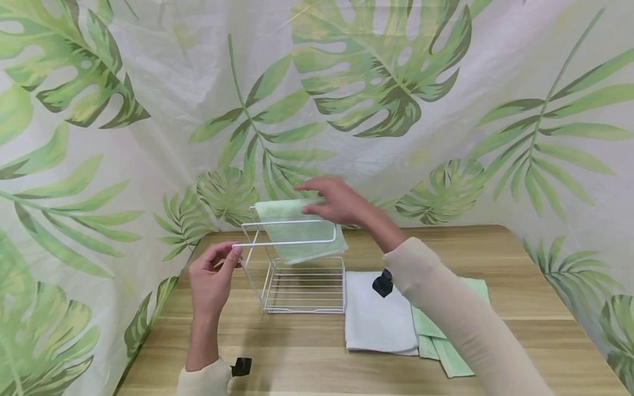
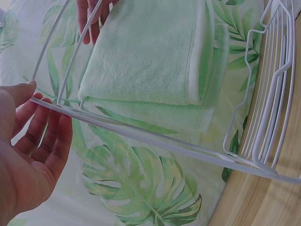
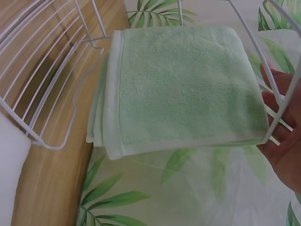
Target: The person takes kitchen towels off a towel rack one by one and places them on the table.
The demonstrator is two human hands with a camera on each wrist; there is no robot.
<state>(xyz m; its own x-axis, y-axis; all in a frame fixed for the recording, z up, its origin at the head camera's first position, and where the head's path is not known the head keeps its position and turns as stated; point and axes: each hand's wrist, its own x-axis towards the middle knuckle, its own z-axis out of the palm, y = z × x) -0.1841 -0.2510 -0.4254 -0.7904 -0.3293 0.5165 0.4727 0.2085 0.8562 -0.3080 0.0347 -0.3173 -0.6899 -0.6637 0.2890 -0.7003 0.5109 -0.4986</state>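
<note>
A white wire rack (image 1: 289, 242) stands on the table, with a barred basket (image 1: 304, 309) at its base and looped arms at the top. My left hand (image 1: 212, 278) pinches the upper left corner of its frame between thumb and fingers. Over the rearmost top arm hangs a folded light green towel (image 1: 297, 234), its layers visible in the right wrist view (image 3: 188, 89). My right hand (image 1: 342, 203) is at the towel's top right end, index finger stretched out and thumb apart. Whether it touches the towel is hard to tell.
Right of the rack lies a folded white towel (image 1: 378, 324), close against the basket's side. More light green towels (image 1: 448, 346) lie beside it, partly under my right sleeve (image 1: 446, 297). A leaf-patterned cloth (image 1: 396, 154) hangs behind the wooden table (image 1: 297, 368).
</note>
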